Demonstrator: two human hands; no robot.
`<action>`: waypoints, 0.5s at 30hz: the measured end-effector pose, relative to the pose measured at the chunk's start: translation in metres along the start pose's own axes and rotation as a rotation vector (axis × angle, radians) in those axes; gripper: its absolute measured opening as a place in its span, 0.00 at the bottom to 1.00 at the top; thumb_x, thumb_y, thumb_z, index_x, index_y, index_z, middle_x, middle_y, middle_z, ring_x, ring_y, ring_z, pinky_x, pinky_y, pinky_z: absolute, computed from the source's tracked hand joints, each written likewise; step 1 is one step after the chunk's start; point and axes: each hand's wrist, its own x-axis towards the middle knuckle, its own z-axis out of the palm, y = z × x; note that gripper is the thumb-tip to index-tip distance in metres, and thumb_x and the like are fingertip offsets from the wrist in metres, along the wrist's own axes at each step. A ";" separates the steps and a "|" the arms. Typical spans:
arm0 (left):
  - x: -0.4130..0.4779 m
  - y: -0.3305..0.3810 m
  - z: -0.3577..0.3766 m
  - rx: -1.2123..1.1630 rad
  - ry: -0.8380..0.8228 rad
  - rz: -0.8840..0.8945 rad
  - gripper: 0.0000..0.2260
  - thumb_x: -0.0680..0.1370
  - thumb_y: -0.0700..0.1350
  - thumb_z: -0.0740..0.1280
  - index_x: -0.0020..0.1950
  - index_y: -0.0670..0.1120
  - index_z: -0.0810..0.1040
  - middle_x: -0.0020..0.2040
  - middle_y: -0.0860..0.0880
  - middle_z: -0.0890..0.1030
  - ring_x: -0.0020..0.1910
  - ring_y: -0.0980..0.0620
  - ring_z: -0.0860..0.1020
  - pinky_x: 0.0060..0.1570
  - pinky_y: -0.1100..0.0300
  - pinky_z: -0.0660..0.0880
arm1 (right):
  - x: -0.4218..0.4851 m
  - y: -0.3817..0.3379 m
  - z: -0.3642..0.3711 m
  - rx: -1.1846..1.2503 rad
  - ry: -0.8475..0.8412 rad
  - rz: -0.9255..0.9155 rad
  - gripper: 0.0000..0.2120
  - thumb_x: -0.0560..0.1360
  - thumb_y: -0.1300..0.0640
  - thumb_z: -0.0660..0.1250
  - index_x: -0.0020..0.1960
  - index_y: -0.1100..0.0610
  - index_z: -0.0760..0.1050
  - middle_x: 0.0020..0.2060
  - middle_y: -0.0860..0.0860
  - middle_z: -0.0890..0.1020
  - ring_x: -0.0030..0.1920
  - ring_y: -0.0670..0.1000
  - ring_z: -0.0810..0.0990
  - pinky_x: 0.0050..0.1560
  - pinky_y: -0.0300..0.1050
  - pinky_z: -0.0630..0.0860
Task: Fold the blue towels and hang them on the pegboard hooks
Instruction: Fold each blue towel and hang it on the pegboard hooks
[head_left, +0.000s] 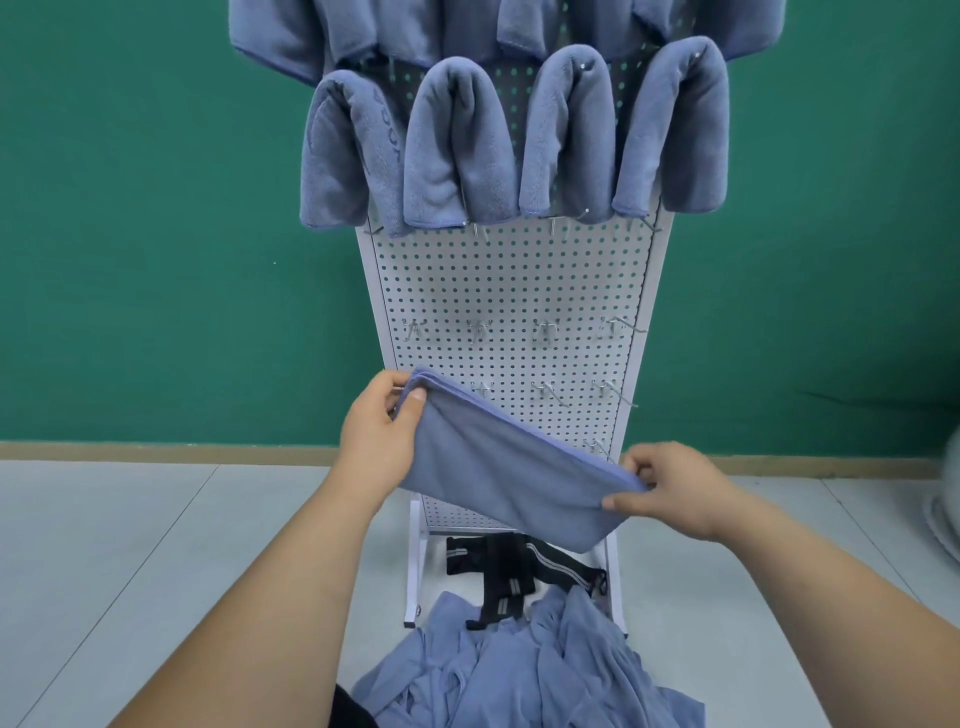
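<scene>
A folded blue towel hangs stretched between my hands in front of the white pegboard, tilted down to the right. My left hand pinches its upper left corner, right by a hook at the board's left edge. My right hand pinches the lower right corner. Several folded blue towels hang over hooks on the upper rows. Bare metal hooks stick out of the lower rows. A heap of unfolded blue towels lies on the floor below.
A black strap with grey stripes lies on the floor between the pegboard's white legs. Behind the board stands a green wall. Something white shows at the right edge. Grey floor tiles stretch to both sides.
</scene>
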 end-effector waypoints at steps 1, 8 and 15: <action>0.001 -0.003 -0.001 0.006 0.023 -0.042 0.04 0.85 0.50 0.65 0.53 0.56 0.78 0.48 0.54 0.85 0.50 0.52 0.82 0.50 0.53 0.76 | -0.002 -0.002 -0.004 0.122 0.042 -0.003 0.16 0.70 0.47 0.81 0.40 0.54 0.76 0.29 0.50 0.79 0.30 0.48 0.71 0.34 0.45 0.68; 0.002 -0.002 0.009 -0.124 0.069 -0.242 0.09 0.85 0.56 0.64 0.53 0.52 0.79 0.48 0.48 0.85 0.44 0.49 0.80 0.46 0.50 0.76 | 0.004 -0.020 -0.022 0.862 0.328 0.085 0.09 0.83 0.52 0.70 0.61 0.54 0.78 0.51 0.51 0.88 0.53 0.54 0.87 0.57 0.59 0.81; 0.005 -0.021 0.019 -0.156 0.027 -0.560 0.10 0.79 0.47 0.74 0.59 0.48 0.82 0.57 0.45 0.84 0.53 0.42 0.84 0.56 0.46 0.82 | 0.012 -0.006 -0.017 1.013 0.267 0.356 0.28 0.75 0.57 0.79 0.71 0.56 0.75 0.53 0.58 0.87 0.52 0.57 0.88 0.49 0.51 0.83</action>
